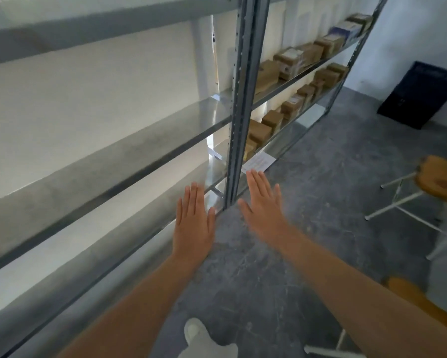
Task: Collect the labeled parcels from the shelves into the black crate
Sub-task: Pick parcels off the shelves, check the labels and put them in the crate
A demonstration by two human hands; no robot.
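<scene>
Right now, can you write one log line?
left hand: open, empty | right hand: open, empty | brown cardboard parcels: shelved | black plastic crate: on floor

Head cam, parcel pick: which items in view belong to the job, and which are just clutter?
Job:
- cardboard parcels on the far shelving bay
- black crate by the far wall
- left hand and right hand, both open and empty

Lying about:
- white paper sheet at the shelf's base
- wooden stool with white legs
- near shelves, no parcels visible
</scene>
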